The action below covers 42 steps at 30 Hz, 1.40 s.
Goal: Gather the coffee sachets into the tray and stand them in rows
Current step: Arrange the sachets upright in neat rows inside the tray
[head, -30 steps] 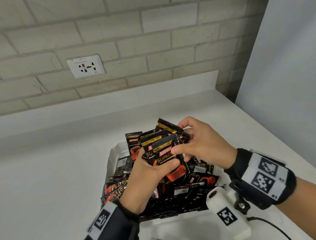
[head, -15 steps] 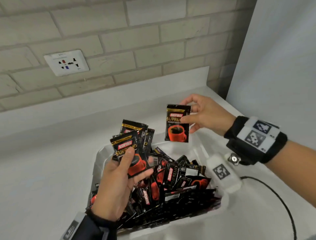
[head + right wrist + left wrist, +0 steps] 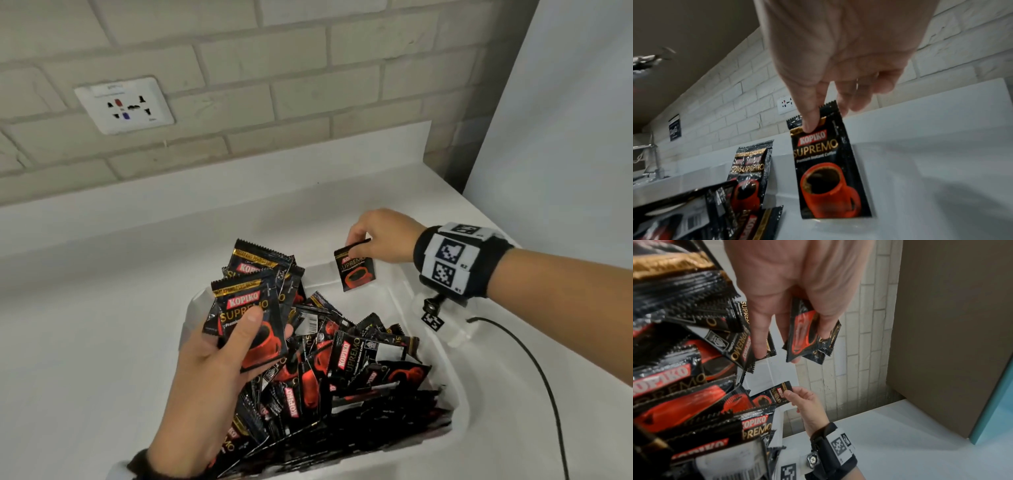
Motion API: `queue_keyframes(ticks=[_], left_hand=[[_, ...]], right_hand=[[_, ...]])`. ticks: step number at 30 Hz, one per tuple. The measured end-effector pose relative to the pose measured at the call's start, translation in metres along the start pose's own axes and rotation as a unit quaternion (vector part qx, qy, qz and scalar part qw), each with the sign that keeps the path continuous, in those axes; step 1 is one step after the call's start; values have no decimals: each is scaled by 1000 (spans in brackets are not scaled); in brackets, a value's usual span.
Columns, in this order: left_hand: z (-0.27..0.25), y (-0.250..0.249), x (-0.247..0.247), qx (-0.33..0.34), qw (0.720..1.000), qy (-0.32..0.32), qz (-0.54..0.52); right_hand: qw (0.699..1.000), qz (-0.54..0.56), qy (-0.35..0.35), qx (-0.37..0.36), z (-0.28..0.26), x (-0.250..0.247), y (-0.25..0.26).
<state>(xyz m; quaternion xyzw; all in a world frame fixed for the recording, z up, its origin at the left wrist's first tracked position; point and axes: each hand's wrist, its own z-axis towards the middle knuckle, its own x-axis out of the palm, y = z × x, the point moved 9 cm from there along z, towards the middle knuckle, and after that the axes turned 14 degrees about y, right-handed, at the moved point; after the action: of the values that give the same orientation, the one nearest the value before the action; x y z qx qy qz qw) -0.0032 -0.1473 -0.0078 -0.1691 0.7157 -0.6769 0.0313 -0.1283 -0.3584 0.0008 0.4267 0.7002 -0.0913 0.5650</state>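
A white tray [image 3: 404, 301] on the counter holds a loose heap of black and red coffee sachets [image 3: 346, 373]. My left hand [image 3: 212, 370] grips a fanned stack of sachets [image 3: 251, 308] above the tray's left side, thumb across the front one; the stack [image 3: 809, 332] also shows in the left wrist view. My right hand [image 3: 373, 240] pinches a single sachet [image 3: 356, 270] by its top edge at the tray's far right corner. In the right wrist view that sachet [image 3: 828, 170] hangs upright with its bottom edge at the tray floor, the right hand [image 3: 830, 104] above it.
A brick wall with a white socket plate [image 3: 125, 104] runs behind the white counter [image 3: 85, 342]. A grey panel [image 3: 565, 120] closes off the right side. A black cable [image 3: 534, 359] trails over the counter right of the tray.
My right hand has drawn one sachet away from the stack and carried it right and down to the tray's far right corner. The left hand keeps the stack over the tray's left side.
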Motion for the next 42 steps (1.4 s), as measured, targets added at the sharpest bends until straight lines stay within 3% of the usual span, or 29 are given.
queue_keyframes(ticks=[4, 13, 32, 35, 38, 40, 42], left_hand=[[0, 3, 2, -9, 1000, 12, 2], [2, 8, 3, -27, 999, 28, 19], [2, 5, 0, -22, 999, 25, -2], [5, 6, 1, -19, 999, 26, -12], [10, 8, 2, -32, 999, 19, -15], [13, 8, 6, -34, 999, 19, -16], [16, 7, 11, -26, 999, 20, -19]], right_hand=[[1000, 17, -2, 10, 6, -3, -6], [995, -101, 10, 20, 10, 1, 2], [982, -188, 4, 31, 17, 0, 16], [983, -179, 7, 34, 13, -7, 17], [989, -138, -46, 8, -5, -28, 31], [995, -35, -83, -50, -24, -38, 48], [984, 95, -72, -135, -45, -36, 71]])
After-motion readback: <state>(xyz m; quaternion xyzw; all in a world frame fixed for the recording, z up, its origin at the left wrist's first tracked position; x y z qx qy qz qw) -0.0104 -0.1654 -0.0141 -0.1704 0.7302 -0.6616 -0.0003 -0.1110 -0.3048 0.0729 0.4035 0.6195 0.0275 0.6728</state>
